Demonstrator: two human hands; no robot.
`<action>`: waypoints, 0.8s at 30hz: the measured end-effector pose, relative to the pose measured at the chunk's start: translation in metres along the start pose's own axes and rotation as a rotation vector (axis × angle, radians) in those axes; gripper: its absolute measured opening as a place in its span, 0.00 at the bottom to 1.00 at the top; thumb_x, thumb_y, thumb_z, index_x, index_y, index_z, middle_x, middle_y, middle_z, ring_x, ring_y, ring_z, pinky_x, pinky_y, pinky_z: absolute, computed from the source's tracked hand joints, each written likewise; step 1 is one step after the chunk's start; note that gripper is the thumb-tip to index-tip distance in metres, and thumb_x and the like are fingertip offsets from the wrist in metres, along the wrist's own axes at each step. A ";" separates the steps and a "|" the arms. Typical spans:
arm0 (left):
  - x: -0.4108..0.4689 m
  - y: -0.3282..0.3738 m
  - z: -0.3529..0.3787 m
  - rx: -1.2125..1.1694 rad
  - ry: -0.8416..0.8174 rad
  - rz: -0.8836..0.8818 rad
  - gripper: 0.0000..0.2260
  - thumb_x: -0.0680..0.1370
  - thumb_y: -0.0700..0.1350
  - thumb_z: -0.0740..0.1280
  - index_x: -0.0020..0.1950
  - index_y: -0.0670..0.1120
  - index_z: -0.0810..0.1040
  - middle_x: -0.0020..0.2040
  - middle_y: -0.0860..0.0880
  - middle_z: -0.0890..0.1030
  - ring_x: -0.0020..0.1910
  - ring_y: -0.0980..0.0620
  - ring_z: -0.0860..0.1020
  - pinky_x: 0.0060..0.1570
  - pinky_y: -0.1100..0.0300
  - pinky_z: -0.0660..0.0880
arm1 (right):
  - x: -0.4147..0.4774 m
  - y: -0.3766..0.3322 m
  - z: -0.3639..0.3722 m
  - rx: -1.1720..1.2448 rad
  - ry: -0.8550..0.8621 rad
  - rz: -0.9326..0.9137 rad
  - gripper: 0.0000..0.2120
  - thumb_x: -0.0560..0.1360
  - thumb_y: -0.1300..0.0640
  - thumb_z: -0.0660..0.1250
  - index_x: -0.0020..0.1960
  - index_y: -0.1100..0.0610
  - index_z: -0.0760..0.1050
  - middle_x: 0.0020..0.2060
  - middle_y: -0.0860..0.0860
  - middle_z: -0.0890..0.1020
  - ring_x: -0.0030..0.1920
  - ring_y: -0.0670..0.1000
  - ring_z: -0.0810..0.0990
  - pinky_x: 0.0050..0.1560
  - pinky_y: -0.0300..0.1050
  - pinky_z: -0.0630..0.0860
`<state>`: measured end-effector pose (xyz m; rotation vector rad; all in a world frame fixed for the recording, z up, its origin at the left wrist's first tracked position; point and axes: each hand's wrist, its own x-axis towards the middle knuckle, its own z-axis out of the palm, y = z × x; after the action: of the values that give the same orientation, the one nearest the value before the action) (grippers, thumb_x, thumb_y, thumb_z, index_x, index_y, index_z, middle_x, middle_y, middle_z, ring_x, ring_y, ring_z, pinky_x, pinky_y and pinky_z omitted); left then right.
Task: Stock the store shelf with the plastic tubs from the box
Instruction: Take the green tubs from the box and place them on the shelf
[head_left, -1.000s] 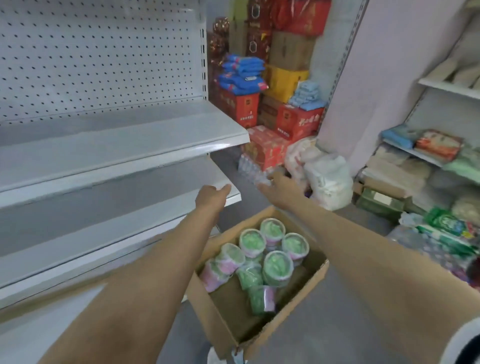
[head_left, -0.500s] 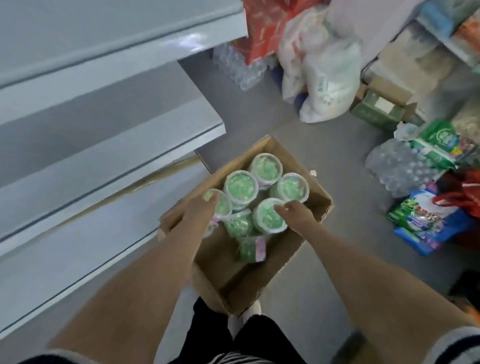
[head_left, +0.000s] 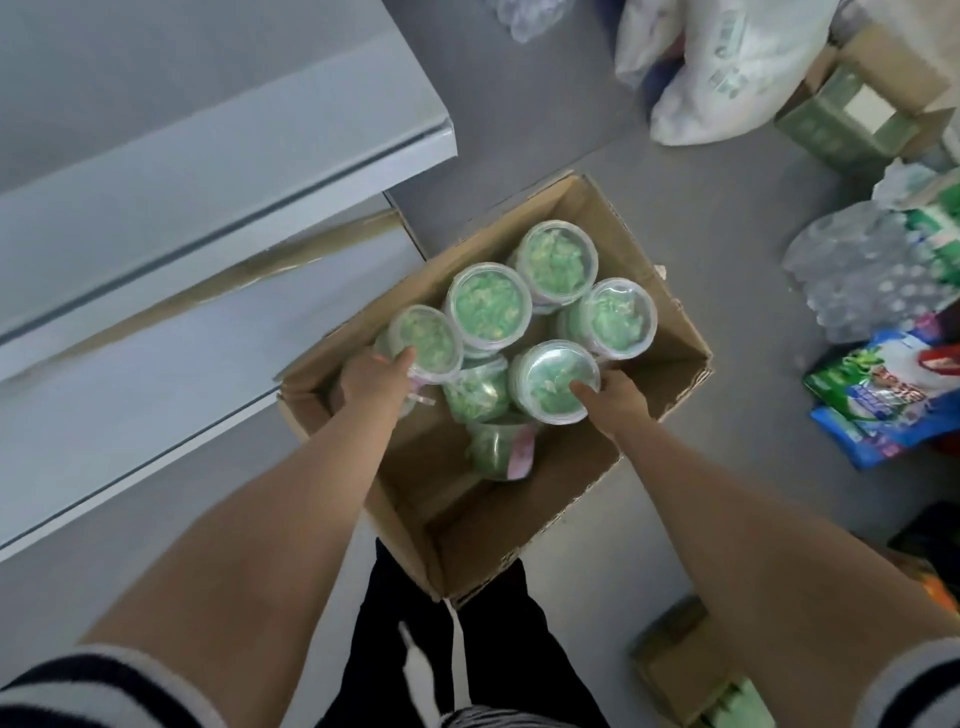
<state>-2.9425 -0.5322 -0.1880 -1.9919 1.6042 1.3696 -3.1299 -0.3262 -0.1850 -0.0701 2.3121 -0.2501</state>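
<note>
Sam: Both hands are reaching down into the box (head_left: 467, 525) now. A second ago they were up by the shelf (head_left: 208, 156). The camera is looking more straight down, too.

Lee: What is closest to us?

Sam: Striped sleeves (head_left: 78, 691) are showing at the bottom corners. Dark trousers (head_left: 467, 649) are showing between the two arms.

Lee: And the box?

Sam: It is sitting open on the grey floor (head_left: 701, 519), right by the legs. Its near part is showing bare brown card.

Lee: What are the hands doing?

Sam: The left hand (head_left: 376, 382) is holding the left tub (head_left: 428, 338). Its thumb is lying on the clear lid and its fingers are curling down the side. The right hand (head_left: 615, 400) is holding the right tub (head_left: 545, 374) the same way, with its thumb on top and its fingers wrapping round the side.

Lee: Where are the rest?

Sam: They are all sitting in the box. The other tubs (head_left: 491, 306), three of them, are standing behind those two with green stuff showing through their lids. The low tub (head_left: 475, 395) is lying between the two held ones. The pink-label tub (head_left: 498, 449) is lying on its side, nearer to us.

Lee: And farther away?

Sam: The white shelf is running along the left, just beside the box. Over on the right, a pack of water bottles (head_left: 857, 270) and a blue and green packet (head_left: 883, 400) are lying on the floor. Farthest off, a white bag (head_left: 727, 67) is sitting next to a green carton (head_left: 852, 119).
</note>
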 end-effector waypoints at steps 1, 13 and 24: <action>0.001 0.000 0.002 -0.024 0.005 -0.001 0.23 0.76 0.59 0.66 0.56 0.40 0.78 0.50 0.44 0.81 0.47 0.45 0.79 0.48 0.53 0.75 | 0.001 0.000 0.001 0.016 0.007 0.021 0.26 0.76 0.44 0.68 0.68 0.59 0.72 0.60 0.56 0.80 0.61 0.58 0.78 0.57 0.48 0.72; -0.042 -0.058 -0.004 -0.513 -0.050 -0.167 0.21 0.70 0.56 0.73 0.58 0.48 0.77 0.53 0.47 0.80 0.51 0.48 0.80 0.53 0.53 0.79 | -0.030 0.005 0.007 0.319 -0.118 -0.001 0.27 0.68 0.42 0.77 0.56 0.61 0.78 0.47 0.54 0.83 0.48 0.54 0.83 0.54 0.51 0.81; -0.103 -0.084 -0.025 -0.957 -0.051 -0.239 0.16 0.76 0.45 0.71 0.61 0.41 0.75 0.56 0.44 0.78 0.54 0.51 0.78 0.58 0.58 0.76 | -0.086 -0.007 -0.022 0.616 -0.386 -0.002 0.26 0.70 0.51 0.78 0.63 0.62 0.74 0.56 0.58 0.82 0.53 0.57 0.83 0.41 0.46 0.82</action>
<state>-2.8532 -0.4525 -0.1250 -2.4434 0.6469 2.3085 -3.0872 -0.3181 -0.1069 0.1749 1.7701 -0.8566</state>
